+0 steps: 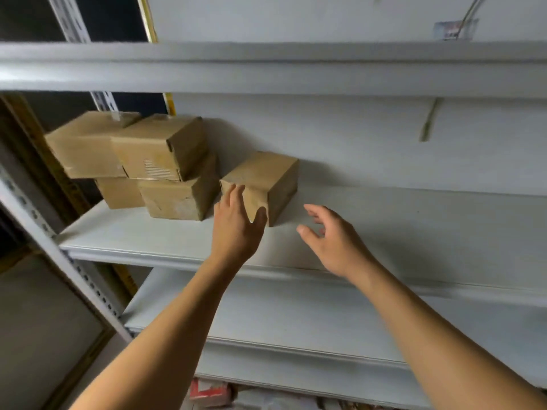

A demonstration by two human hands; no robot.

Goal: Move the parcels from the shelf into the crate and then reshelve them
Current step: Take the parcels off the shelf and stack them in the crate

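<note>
Left hand point(236, 223) fingers straight, touching front of single cardboard parcel point(266, 182) on middle shelf point(384, 220); right hand point(331, 241) spread, holding nothing, just beside it; four stacked parcels point(154, 161) at shelf's left end

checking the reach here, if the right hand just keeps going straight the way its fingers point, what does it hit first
Probably the right side of the lone cardboard parcel. The right hand is open, fingers aimed up and left toward it across bare shelf board. Depth is unclear from one view, so it might pass just beside it.
</note>
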